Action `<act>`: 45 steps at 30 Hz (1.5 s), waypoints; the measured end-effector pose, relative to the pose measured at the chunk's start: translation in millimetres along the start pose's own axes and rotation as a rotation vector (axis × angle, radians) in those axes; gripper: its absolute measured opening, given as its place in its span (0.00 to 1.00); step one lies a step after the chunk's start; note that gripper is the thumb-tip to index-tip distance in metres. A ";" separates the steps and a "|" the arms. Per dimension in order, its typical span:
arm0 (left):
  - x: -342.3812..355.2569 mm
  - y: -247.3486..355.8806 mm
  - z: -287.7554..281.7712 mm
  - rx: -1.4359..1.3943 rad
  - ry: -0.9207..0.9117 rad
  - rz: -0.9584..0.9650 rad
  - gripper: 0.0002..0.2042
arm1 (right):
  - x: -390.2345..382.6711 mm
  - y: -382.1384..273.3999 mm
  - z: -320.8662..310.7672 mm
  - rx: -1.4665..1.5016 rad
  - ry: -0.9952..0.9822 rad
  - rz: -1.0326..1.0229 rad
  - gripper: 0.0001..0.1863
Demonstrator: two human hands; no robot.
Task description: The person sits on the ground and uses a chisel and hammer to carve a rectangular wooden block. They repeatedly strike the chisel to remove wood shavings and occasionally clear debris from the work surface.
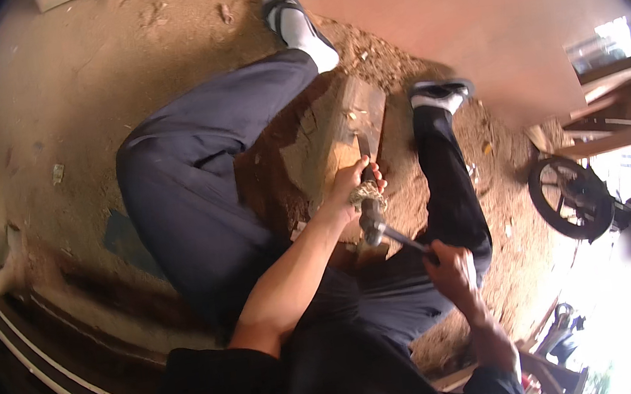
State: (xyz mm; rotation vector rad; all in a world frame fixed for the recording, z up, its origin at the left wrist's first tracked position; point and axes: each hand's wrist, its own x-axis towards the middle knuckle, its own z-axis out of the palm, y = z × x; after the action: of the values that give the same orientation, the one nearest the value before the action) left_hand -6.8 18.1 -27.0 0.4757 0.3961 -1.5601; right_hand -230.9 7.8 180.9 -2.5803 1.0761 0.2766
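My left hand (348,192) is closed round a chisel (363,147), whose dark blade points away from me onto a wooden block (364,104). The top of the chisel's handle looks wrapped in pale, rope-like stuff. In my right hand (454,270) is a hammer (406,242), gripped by its dark handle. Its metal head is at the wrapped end of the chisel; whether they touch I cannot tell. Lying between my legs, the block has a lighter, freshly cut patch beside the blade.
My trousered legs spread either side of the block, feet in dark sandals. Wood chips (377,57) litter the dirt floor. A large brown panel (434,12) lies far right. Rightward are timber pieces (612,138) and a motorcycle (574,197); pale strips (64,385) run lower left.
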 end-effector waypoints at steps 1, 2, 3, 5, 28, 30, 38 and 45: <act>0.4 -2.6 1.4 -0.010 0.074 -0.047 0.15 | -13.7 -6.3 -2.6 0.002 -0.022 0.000 0.10; 3.2 2.5 0.6 -0.028 0.033 -0.020 0.15 | -10.3 -9.0 -1.3 0.039 0.037 -0.058 0.10; 8.8 6.5 7.7 -0.045 -0.027 -0.001 0.15 | -12.8 -4.7 0.6 0.078 0.051 -0.037 0.10; 1.3 -1.6 13.5 0.035 -0.004 -0.009 0.18 | -18.3 7.1 7.2 0.157 0.082 0.004 0.09; -1.8 0.7 18.8 0.067 0.042 0.038 0.15 | -18.2 -1.1 1.9 0.202 0.132 0.224 0.11; -7.0 -4.1 25.2 0.040 0.080 0.005 0.15 | -24.1 1.3 8.5 0.235 0.140 0.294 0.14; -29.7 -15.2 33.1 0.102 0.131 0.004 0.14 | -37.8 -8.2 13.4 0.323 0.179 0.411 0.16; -1.3 12.1 33.8 0.264 0.172 0.075 0.15 | -46.4 -14.4 21.2 0.340 0.165 0.436 0.15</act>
State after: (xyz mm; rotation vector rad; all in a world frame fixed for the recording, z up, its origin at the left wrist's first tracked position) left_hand 3.4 1.0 2.8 0.8244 0.2996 -1.5101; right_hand -253.9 55.5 178.5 -2.0796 1.5896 -0.0225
